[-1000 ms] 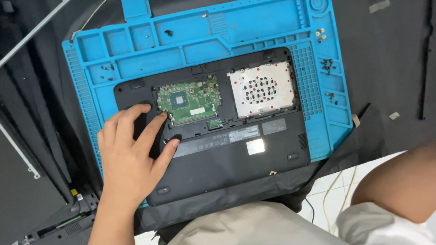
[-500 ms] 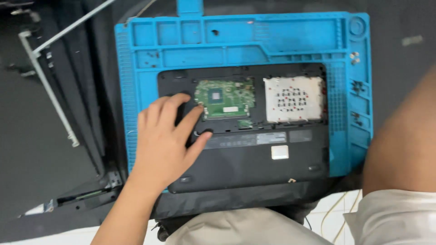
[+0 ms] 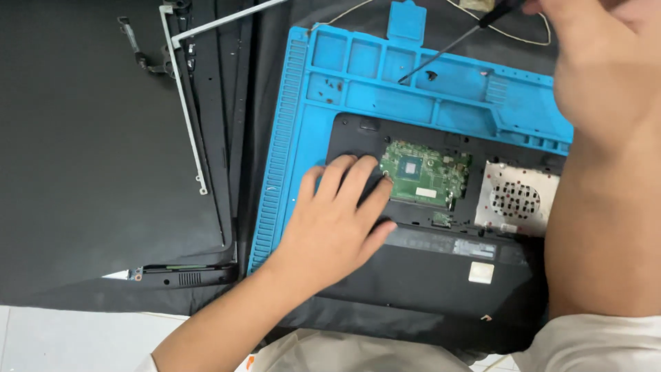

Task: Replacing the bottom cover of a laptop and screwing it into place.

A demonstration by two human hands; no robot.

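Observation:
An opened black laptop base (image 3: pixel 441 275) lies on a blue repair mat (image 3: pixel 289 138), with a green circuit board (image 3: pixel 427 172) and a perforated silver plate (image 3: pixel 516 200) exposed. My left hand (image 3: pixel 337 224) rests flat on the base, fingers spread, just left of the circuit board. My right hand (image 3: pixel 599 55) is raised at the top right, close to the camera, holding a thin black screwdriver (image 3: pixel 447 45) whose tip hovers over the mat's upper trays. My right forearm hides the base's right end.
A detached dark screen panel and its thin bezel frame (image 3: pixel 186 103) lie to the left on a black cloth. Small screws (image 3: pixel 430 74) sit in the mat's trays. White floor (image 3: pixel 69 337) shows at the bottom left.
The view has shifted, so the mat sits further right. My right arm has risen from the lower right to the top right and now holds a screwdriver over the mat. My left hand stays on the base.

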